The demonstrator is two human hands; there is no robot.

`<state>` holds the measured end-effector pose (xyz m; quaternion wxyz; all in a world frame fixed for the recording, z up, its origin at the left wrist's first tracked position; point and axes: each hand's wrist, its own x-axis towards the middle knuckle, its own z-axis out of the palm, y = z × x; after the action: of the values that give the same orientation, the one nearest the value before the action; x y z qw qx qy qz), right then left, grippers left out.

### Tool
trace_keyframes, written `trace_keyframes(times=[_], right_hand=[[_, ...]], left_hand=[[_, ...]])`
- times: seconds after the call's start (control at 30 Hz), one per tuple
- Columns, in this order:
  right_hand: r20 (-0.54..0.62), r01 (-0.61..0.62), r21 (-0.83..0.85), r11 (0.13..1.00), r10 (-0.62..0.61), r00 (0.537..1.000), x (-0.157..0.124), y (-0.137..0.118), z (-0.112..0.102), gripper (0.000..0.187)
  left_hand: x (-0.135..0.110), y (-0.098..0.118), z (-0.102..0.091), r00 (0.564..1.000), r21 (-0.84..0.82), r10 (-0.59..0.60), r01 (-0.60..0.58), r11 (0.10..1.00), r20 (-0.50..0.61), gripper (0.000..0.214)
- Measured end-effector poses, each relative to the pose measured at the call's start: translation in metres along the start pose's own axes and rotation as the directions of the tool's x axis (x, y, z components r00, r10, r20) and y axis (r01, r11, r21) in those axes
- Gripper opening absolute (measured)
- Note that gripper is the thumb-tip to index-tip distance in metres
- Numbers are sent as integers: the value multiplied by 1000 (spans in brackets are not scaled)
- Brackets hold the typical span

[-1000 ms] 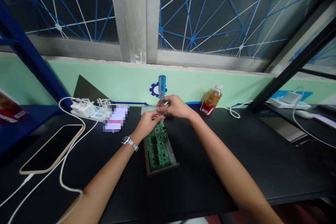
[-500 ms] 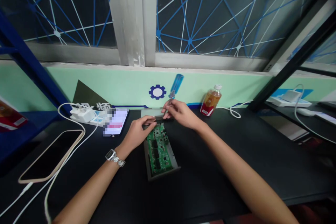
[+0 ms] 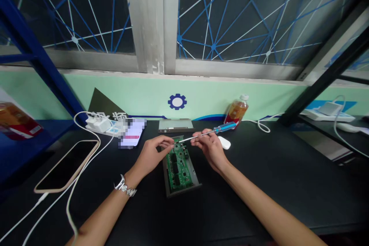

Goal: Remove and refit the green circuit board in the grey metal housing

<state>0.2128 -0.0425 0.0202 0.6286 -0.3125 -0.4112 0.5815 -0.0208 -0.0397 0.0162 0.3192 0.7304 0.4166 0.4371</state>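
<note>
A blue-handled screwdriver (image 3: 223, 127) lies nearly level in my right hand (image 3: 211, 148), its shaft pinched in the fingers. Its tip points left and meets the fingertips of my left hand (image 3: 154, 152). The left thumb and fingers are pinched together there; whatever they hold is too small to make out. Below both hands, a green circuit board (image 3: 180, 169) sits in a shallow grey metal case (image 3: 184, 191) on the black table. My left hand covers the board's far left corner. Behind the case lies a flat grey metal cover (image 3: 175, 124).
A drink bottle (image 3: 238, 109) stands by the wall, with a white mouse (image 3: 224, 142) in front of it. On the left are a lit phone (image 3: 134, 132), a power strip with chargers (image 3: 99, 123), a dark phone (image 3: 67, 165) and white cables (image 3: 77, 188).
The screwdriver has swung from nearly upright to nearly level, tip toward my left fingers. My right hand has moved nearer and right, uncovering the metal cover and the mouse.
</note>
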Motion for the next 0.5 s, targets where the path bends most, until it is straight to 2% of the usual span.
trace_keyframes(times=[0.23, 0.5], right_hand=[[-17, -8, 67, 998, 9, 1000, -3, 1, 6, 34], [-13, -37, 115, 993, 39, 999, -7, 4, 5, 34]], left_hand=[[-2, 0, 2, 1000, 5, -27, 27, 1000, -5, 18], [-4, 2, 10, 997, -13, -1, 0, 1000, -81, 17]])
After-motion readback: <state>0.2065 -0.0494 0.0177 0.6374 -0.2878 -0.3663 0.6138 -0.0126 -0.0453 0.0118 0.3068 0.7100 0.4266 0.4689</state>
